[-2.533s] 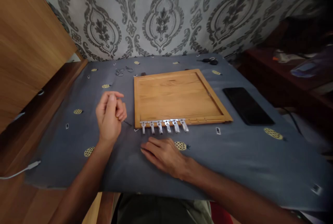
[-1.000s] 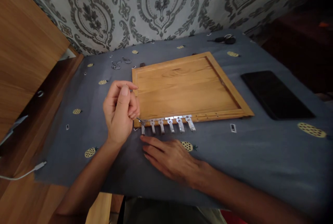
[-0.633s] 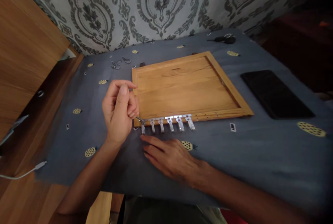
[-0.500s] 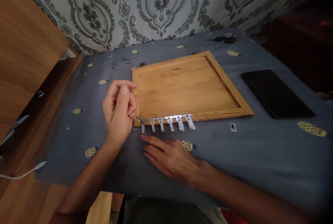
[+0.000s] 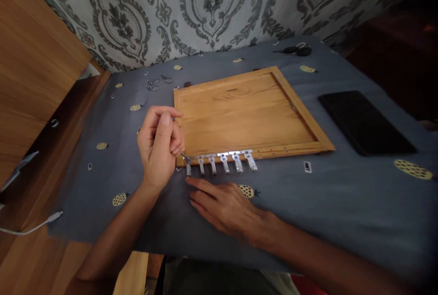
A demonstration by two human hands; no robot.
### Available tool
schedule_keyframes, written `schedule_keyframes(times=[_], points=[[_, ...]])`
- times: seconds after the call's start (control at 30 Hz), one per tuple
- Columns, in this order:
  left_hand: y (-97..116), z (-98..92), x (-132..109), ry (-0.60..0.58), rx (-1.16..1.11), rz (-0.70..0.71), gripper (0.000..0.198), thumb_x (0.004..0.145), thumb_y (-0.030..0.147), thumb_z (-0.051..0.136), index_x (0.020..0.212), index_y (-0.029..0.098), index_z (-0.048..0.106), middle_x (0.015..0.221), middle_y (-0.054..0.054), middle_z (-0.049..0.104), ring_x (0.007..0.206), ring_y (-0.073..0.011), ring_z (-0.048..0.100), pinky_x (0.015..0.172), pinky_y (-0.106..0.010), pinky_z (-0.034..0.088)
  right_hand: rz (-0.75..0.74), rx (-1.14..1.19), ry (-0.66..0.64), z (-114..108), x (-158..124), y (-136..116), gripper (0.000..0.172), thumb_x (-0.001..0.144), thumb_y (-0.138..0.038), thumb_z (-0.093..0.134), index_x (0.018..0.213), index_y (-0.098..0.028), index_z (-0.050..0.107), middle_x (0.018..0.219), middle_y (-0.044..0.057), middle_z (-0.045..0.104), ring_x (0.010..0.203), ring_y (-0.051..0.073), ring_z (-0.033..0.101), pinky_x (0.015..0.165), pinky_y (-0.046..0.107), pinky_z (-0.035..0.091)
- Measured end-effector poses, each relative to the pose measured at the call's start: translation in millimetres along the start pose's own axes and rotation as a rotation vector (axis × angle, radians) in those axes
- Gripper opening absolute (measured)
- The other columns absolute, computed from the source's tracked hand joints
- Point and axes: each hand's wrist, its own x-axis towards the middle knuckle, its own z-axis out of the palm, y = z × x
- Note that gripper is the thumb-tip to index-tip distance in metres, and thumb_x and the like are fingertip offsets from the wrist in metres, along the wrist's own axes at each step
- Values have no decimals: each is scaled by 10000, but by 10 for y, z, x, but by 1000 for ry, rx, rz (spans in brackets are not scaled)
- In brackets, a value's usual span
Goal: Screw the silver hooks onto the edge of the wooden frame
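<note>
My left hand (image 5: 158, 144) is closed around a screwdriver, mostly hidden in the fist, with only its thin metal shaft (image 5: 184, 155) showing. The shaft's tip meets the leftmost metal hook (image 5: 188, 167) on the near edge of a wooden framed panel (image 5: 236, 117). Several more silver hooks (image 5: 225, 163) line that edge to the right. Palm down on the cloth, my right hand (image 5: 224, 203) has its fingers stretched out and holds nothing. Its index fingertip is at the lower end of the leftmost hook; whether it presses on it is unclear.
A blue cloth with pineapple prints (image 5: 294, 213) covers the table. Loose metal hooks (image 5: 153, 85) lie beyond the panel's left corner. A black phone (image 5: 366, 123) rests at right, scissors (image 5: 297, 50) at the back. A white cable (image 5: 51, 218) and wooden cabinet (image 5: 41, 57) are at left.
The view has shifted very slightly. Both hands, the screwdriver and the hooks keep their places against the panel.
</note>
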Motion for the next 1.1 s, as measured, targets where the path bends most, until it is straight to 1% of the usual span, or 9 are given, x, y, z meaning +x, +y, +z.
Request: schedule_keyframes(times=[0.17,0.33,0.4,0.47,0.57,0.63,0.77,0.97,1.1], points=[[2,-4,-2,-18,35,-7,202,967,375,573,866,204,613,481,88,323,393,-65,242,388,-185,260,-8,-7,19,-6,6,2,313,1034,-223,393,921,-172,680,1254,88,697,646,124,661,481,283,490],[74,-1,-14,-24,239,-29,258,969,443,552,931,198,620,605,31,476,540,-96,463,514,-203,412,-5,8,0,-11,12,11,287,1019,-203,420,915,-166,685,1261,105,690,655,121,660,503,277,496],[109,19,-15,-12,228,-55,253,947,442,591,928,192,623,650,20,491,594,-103,490,566,-210,443,-8,12,7,-13,13,15,271,1012,-202,436,907,-165,683,1256,103,695,657,120,666,501,275,493],[132,45,-9,28,136,-98,217,920,408,638,893,195,614,635,37,432,561,-94,442,533,-202,419,-8,12,8,-15,14,17,268,1010,-202,439,900,-165,680,1255,101,698,667,124,675,496,272,490],[126,75,14,93,25,-116,159,893,336,668,846,200,601,583,65,326,483,-76,318,439,-185,304,-7,4,3,-17,17,13,281,1017,-205,424,902,-165,677,1257,100,701,670,128,683,489,272,487],[100,83,32,97,1,-104,127,887,303,663,845,201,600,550,76,303,455,-70,261,409,-182,244,-8,-3,18,-13,19,9,294,1023,-211,411,901,-166,674,1252,92,705,657,130,684,481,276,487],[48,105,48,48,-28,-93,120,879,298,660,850,198,602,492,93,281,411,-63,201,379,-184,189,-14,-7,40,0,18,9,288,1021,-206,414,898,-165,672,1239,85,711,646,133,681,478,289,497],[45,127,36,-58,-3,-96,293,903,465,646,807,192,606,434,107,257,366,-53,192,376,-192,211,-14,-8,33,12,11,23,250,1003,-182,444,907,-162,675,1260,90,701,659,134,680,487,291,502],[44,74,71,-176,-28,-121,238,923,398,643,829,182,605,431,116,244,352,-41,176,366,-174,202,-21,-18,46,8,16,20,265,1009,-184,429,896,-167,668,1252,80,707,646,135,677,476,291,496]])
